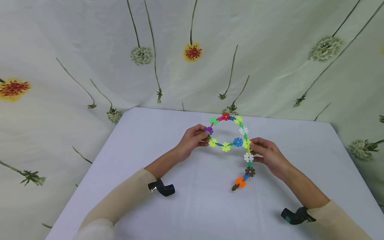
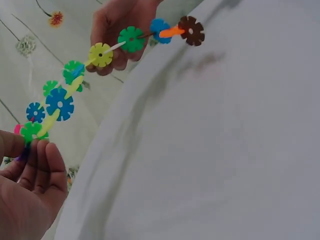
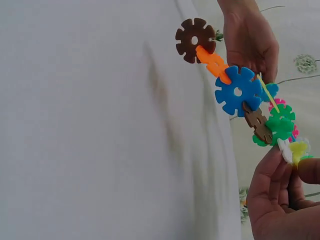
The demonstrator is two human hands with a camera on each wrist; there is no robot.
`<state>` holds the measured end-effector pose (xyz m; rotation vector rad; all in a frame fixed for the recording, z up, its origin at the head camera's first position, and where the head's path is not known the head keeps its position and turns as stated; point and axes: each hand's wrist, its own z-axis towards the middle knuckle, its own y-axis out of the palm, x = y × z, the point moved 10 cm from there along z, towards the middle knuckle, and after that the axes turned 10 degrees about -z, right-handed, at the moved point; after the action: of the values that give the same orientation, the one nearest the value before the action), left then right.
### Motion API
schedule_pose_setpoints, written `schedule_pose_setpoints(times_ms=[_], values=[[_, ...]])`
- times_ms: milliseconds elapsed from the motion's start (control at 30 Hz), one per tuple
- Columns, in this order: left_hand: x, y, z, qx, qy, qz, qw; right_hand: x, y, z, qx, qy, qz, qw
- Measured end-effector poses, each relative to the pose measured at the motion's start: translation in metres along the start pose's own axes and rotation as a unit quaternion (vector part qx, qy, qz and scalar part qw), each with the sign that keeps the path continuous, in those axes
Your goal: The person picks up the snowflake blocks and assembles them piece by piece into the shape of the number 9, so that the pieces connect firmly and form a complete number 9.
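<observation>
A chain of colourful notched plastic snowflake discs is held up between both hands, closed into a ring with a tail hanging from its right side. My left hand (image 1: pixel 192 141) pinches the ring's left side at a purple disc (image 1: pixel 207 129). On the ring's right side my right hand (image 1: pixel 271 158) pinches the chain near a yellow disc (image 1: pixel 246 142), where the tail joins. Below it the tail runs through a white disc (image 1: pixel 247 155) and an orange disc (image 1: pixel 240 182) to a brown end disc (image 3: pixel 183 44). Part of the purple disc is hidden by my left fingers.
A white-covered table (image 1: pixel 192 206) lies under the hands. Behind it hangs a pale cloth (image 1: pixel 264 26) printed with flowers and stems. Dark camera mounts (image 1: pixel 165 189) sit on both wrists.
</observation>
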<state>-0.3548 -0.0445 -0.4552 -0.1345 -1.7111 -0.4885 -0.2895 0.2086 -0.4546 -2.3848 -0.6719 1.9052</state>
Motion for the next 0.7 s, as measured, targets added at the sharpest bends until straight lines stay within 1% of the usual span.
schedule_pose_setpoints(times_ms=[67,133,167,233,367,500,567,700], values=[[-0.007,-0.002,0.012,-0.007,-0.034,0.017,0.9993,0.007,0.005,0.0,-0.007,0.018,0.014,0.9997],[-0.015,-0.005,0.022,-0.015,-0.066,0.042,0.9968,0.016,0.012,0.0,-0.017,0.04,0.03,0.9986],[-0.018,-0.007,0.026,-0.018,-0.079,0.056,0.9951,0.02,0.015,0.0,-0.023,0.051,0.037,0.9978],[-0.024,-0.012,0.034,-0.022,-0.096,0.089,0.9912,0.028,0.022,0.0,-0.04,0.07,0.053,0.9953],[-0.028,-0.016,0.045,-0.028,-0.105,0.146,0.9834,0.036,0.035,0.0,-0.066,0.095,0.087,0.9894],[-0.026,-0.018,0.048,-0.024,-0.105,0.188,0.9763,0.04,0.041,0.0,-0.079,0.109,0.104,0.9854],[-0.025,-0.02,0.05,-0.021,-0.103,0.207,0.9727,0.04,0.042,-0.001,-0.082,0.112,0.103,0.9849],[-0.023,-0.024,0.052,-0.011,-0.093,0.241,0.966,0.04,0.041,-0.002,-0.086,0.105,0.073,0.988]])
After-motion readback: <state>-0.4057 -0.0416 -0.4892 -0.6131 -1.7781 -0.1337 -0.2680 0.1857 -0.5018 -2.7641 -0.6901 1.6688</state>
